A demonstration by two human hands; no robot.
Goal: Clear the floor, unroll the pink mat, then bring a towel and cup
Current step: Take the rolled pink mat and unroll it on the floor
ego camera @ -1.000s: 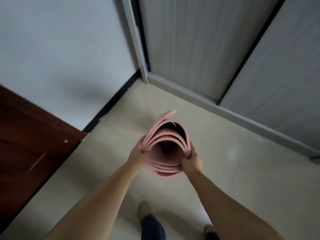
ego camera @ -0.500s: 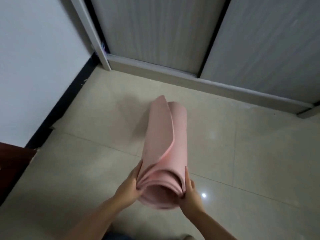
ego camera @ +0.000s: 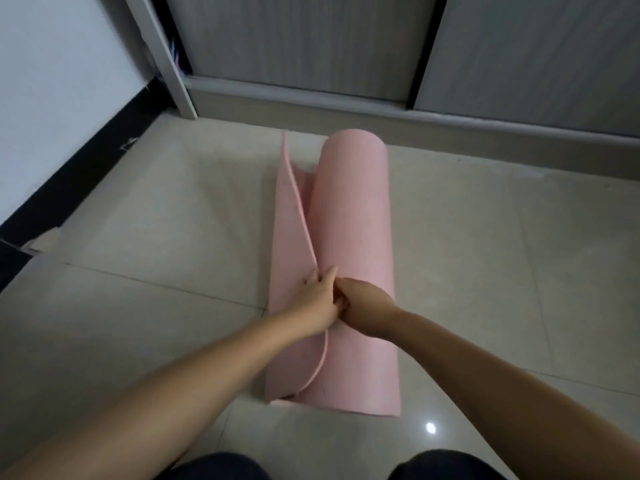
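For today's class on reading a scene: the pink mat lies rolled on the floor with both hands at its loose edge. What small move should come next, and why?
Probably draw the loose flap leftward with the left hand while the right hand pushes the roll away to the right. The pink mat already rests on the tiled floor, mostly rolled, with bare tiles on both sides.

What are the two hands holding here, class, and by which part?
Both hold the pink mat. The left hand pinches its loose outer edge, about midway along. The right hand is beside it on the roll; its fingers are hidden.

the light was dim and flat; a small white glare spot [ego camera: 430, 427] shone on the floor tiles [ego camera: 502, 271] at lower right, edges bowed, detail soft.
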